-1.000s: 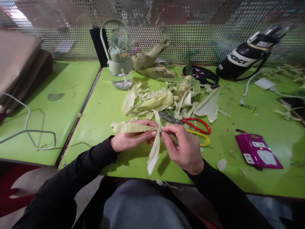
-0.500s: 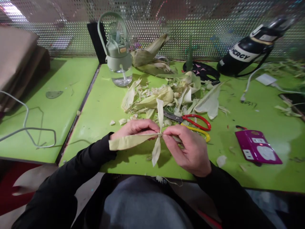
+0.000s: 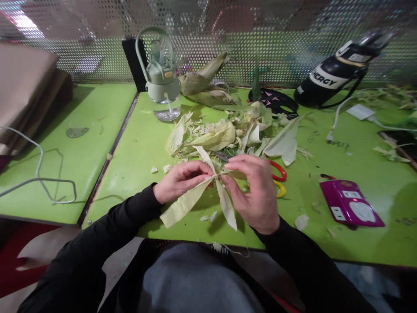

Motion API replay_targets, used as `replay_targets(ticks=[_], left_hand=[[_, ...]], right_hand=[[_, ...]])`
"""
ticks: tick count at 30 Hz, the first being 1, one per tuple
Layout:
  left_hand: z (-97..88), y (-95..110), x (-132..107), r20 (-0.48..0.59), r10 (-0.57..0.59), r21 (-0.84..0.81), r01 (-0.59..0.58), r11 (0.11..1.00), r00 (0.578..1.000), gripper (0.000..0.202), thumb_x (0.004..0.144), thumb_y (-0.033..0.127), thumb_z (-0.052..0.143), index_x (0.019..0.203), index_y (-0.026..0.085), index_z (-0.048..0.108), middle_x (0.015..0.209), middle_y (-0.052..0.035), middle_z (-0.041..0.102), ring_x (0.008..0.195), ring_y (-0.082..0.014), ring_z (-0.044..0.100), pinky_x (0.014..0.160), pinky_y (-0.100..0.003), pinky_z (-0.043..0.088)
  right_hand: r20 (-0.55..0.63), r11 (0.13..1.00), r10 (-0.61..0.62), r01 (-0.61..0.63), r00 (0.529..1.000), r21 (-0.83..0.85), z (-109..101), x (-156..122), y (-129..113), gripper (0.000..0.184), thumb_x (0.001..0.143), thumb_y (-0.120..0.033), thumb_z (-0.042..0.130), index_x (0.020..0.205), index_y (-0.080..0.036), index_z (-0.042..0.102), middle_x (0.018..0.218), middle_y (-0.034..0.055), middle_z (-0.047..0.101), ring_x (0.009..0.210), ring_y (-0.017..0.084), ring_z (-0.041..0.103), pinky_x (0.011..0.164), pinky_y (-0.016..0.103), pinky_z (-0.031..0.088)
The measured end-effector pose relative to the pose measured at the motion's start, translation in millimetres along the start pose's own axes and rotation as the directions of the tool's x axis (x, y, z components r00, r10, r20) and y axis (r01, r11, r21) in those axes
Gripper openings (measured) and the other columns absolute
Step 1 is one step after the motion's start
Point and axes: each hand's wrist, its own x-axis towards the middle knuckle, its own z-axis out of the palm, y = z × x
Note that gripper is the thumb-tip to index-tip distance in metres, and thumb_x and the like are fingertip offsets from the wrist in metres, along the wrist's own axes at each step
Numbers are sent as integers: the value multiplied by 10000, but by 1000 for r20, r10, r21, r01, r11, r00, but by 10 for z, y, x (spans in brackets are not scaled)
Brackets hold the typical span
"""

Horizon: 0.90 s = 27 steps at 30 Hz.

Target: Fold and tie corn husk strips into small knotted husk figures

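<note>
Strips of pale corn husk (image 3: 185,203) cross at a small knot over the table's front part, with their ends spreading outward. My left hand (image 3: 182,180) is closed, pinching the husk close to the knot from the left. On the other side my right hand (image 3: 256,191) curls round the strip that points right, its thumb by the knot. Part of that strip is hidden behind the fingers. Just beyond my right hand lie scissors (image 3: 278,170) with one red and one yellow handle, partly covered by the hand. A heap of loose corn husks (image 3: 215,135) lies behind both hands.
A clear water bottle with a green lid (image 3: 162,82) and a black bottle (image 3: 332,80) stand along the mesh screen (image 3: 208,32). A purple socket box (image 3: 352,203) sits at right, near a white cable (image 3: 337,114). Brown paper packages (image 3: 26,87) are stacked at left.
The knotted husk has turned, so its left strip now slants down toward me and the lower strip points right. My right hand's fingers have lifted and shifted slightly over the scissors.
</note>
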Motion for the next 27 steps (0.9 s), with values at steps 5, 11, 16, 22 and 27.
replay_targets(ticks=[5, 11, 16, 22, 27], left_hand=[[18, -60, 23, -152, -17, -75, 6, 997, 988, 284, 863, 420, 733, 909, 144, 685, 784, -6, 676, 673, -72, 614, 686, -207, 532], [25, -112, 17, -159, -42, 70, 54, 996, 986, 346, 859, 472, 717, 925, 134, 682, 799, -24, 691, 659, -92, 633, 625, -212, 551], [30, -79, 4, -150, 139, 428, -63, 902, 979, 243, 923, 371, 651, 942, 136, 707, 846, -54, 715, 722, -109, 646, 683, -222, 536], [82, -18, -23, -110, 277, 664, -136, 735, 955, 182, 959, 273, 591, 925, 135, 704, 800, -42, 709, 660, -91, 598, 638, -210, 484], [128, -33, -38, -194, 200, 603, -44, 797, 961, 212, 951, 328, 610, 953, 140, 708, 763, -22, 679, 643, -92, 577, 630, -222, 470]], right_hand=[[50, 999, -47, 48, 998, -9, 32, 8, 22, 61, 941, -272, 628, 942, -220, 594, 845, 43, 689, 799, 202, 620, 731, 360, 484], [115, 1000, 14, -13, 993, -11, 107, -7, -6, 53, 941, -217, 630, 915, -200, 587, 777, 31, 683, 690, 167, 594, 636, 299, 472], [157, 1000, 11, -12, 988, 2, 113, -25, -15, 72, 945, -141, 571, 889, -178, 597, 753, 39, 665, 663, 154, 582, 628, 285, 457], [153, 1000, -23, 22, 988, 6, 112, -31, -69, 143, 940, -147, 565, 809, -194, 595, 666, 4, 628, 604, 133, 549, 590, 267, 428], [136, 1000, -29, 30, 990, -7, 131, -23, -120, 158, 933, -156, 577, 782, -195, 599, 635, 0, 624, 571, 126, 537, 564, 266, 413]])
